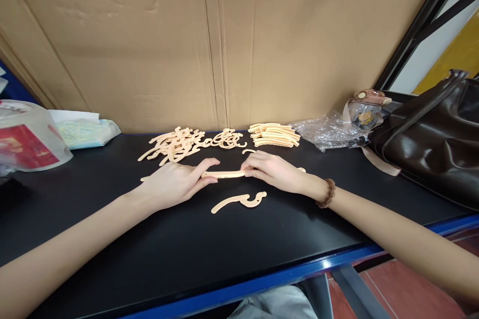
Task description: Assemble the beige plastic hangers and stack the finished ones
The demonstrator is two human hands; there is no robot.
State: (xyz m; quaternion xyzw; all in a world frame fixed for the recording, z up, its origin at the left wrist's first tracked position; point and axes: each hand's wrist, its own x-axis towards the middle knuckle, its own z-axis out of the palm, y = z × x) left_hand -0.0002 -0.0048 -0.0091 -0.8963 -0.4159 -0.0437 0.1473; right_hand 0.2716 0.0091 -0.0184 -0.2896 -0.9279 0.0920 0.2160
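A slim, slightly curved peach plastic bar (226, 175) is held level just over the black table. My left hand (175, 179) grips its left end between thumb and forefinger. The right end is pinched by my right hand (271, 169), whose fingers cover that tip. Nearer to me lies a loose peach piece (239, 202) with a long arm and a hooked end, like part of a folding hanger. A small curved piece (248, 151) shows behind my right fingers. Other piece ends peek out beside both hands, mostly hidden.
Along the back are a pile of arm pieces (175, 143), some hooks (227, 138) and a stack of bars (275, 134). Clear plastic wrap (329, 132), a bottle (364, 112) and a dark bag (426, 144) stand right. Packages (30, 134) sit left; cardboard (149, 45) rises behind.
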